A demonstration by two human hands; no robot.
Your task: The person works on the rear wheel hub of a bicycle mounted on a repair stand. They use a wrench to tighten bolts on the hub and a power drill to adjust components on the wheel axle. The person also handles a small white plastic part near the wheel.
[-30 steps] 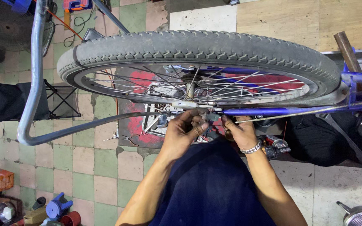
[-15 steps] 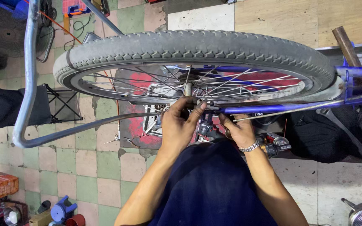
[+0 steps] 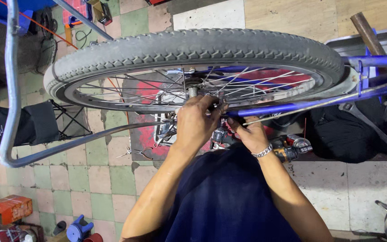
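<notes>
Both forearms reach up and away from the body, converging so the hands sit close together. The left hand (image 3: 196,123) is raised highest, back of the hand toward the camera, fingers curled forward in a pinching grip, thumb side turned toward the other hand. The right hand (image 3: 249,133) sits just beside and slightly lower, fingers bent inward, wrist bearing a metal bracelet (image 3: 262,151). Both elbows are bent and spread outward

Grey knobbly-treaded rubber bicycle tyre (image 3: 193,47) on silver wire spokes (image 3: 242,85); blue tubular metal bicycle frame (image 3: 301,105); green-and-pink chequered tile floor (image 3: 90,179); silver chain-link bracelet (image 3: 262,151); orange cardboard box (image 3: 7,208); dark navy cloth garment (image 3: 222,201).
</notes>
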